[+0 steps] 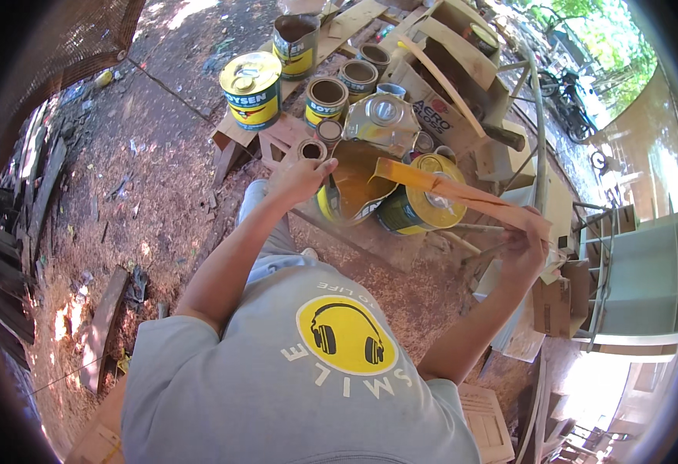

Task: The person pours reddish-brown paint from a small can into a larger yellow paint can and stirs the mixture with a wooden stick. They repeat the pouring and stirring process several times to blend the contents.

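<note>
Closest, a grey shirt (277, 394) with a yellow headphone print fills the lower middle; ahead of it, the right hand (526, 241) has its fingers closed around one end of a long wooden stick (466, 193); the stick's yellow-coated end reaches over the mouth of a large open can (352, 174), tilted and yellowish-brown inside; the left hand (299, 182) is curled at that can's left rim, beside a small open can (313, 147), and I cannot tell which it grips; a lidded can (430, 193) stands just right, under the stick; beyond sit a clear plastic container (384, 124) and a taller lidded can (250, 91); farthest off, a motorcycle (573, 100) stands at upper right.
</note>
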`<move>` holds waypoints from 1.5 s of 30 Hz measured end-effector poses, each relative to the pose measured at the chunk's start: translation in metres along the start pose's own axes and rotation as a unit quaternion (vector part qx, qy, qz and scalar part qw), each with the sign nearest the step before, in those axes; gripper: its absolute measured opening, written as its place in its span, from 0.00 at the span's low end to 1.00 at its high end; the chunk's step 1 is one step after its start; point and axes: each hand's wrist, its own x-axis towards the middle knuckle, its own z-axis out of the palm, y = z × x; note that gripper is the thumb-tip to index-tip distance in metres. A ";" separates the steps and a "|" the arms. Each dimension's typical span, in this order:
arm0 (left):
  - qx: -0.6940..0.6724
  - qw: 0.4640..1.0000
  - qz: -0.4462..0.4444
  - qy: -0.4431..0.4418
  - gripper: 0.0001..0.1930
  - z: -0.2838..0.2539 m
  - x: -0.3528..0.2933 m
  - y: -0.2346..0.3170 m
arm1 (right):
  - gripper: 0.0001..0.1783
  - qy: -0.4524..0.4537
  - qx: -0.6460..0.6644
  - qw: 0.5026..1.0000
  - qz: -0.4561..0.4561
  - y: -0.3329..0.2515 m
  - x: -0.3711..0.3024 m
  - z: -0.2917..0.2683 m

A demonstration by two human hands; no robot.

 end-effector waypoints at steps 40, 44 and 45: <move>-0.057 0.998 0.008 -0.012 0.35 0.005 0.008 -0.013 | 0.22 -0.036 -0.082 0.991 -0.103 -0.033 -0.016 0.019; -0.050 0.999 0.007 -0.010 0.35 0.005 0.007 -0.012 | 0.22 -0.044 -0.101 0.987 -0.119 -0.040 -0.017 0.025; -0.051 0.999 0.006 -0.009 0.35 0.005 0.007 -0.011 | 0.22 -0.041 -0.104 0.986 -0.122 -0.041 -0.018 0.027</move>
